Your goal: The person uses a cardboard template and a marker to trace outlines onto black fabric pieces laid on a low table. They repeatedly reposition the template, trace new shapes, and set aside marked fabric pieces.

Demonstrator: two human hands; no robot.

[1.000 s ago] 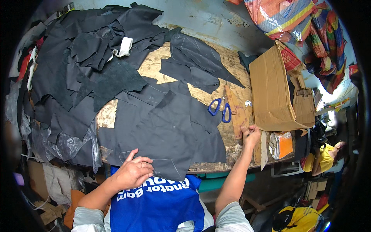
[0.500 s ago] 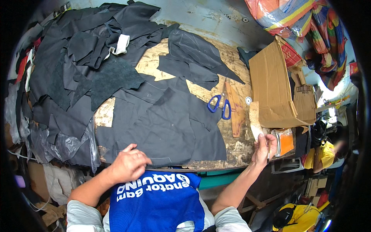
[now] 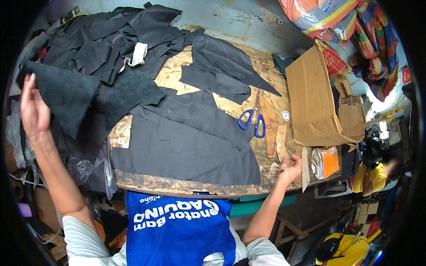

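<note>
Black sheet (image 3: 191,153) flat on the desk (image 3: 151,179) — right hand (image 3: 290,167) beside it, fingers loosely bent at a tan strip's (image 3: 280,138) near end, pinch unclear. Left hand (image 3: 35,110) at a dark scrap's (image 3: 66,98) edge, fingers extended — can't tell if gripping.

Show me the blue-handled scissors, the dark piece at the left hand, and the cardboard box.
Blue-handled scissors (image 3: 260,116): head view, top of right handle loop.
Dark piece (image 3: 67,96): head view, middle of its visible surface.
Cardboard box (image 3: 311,101): head view, its broad side panel.
</note>
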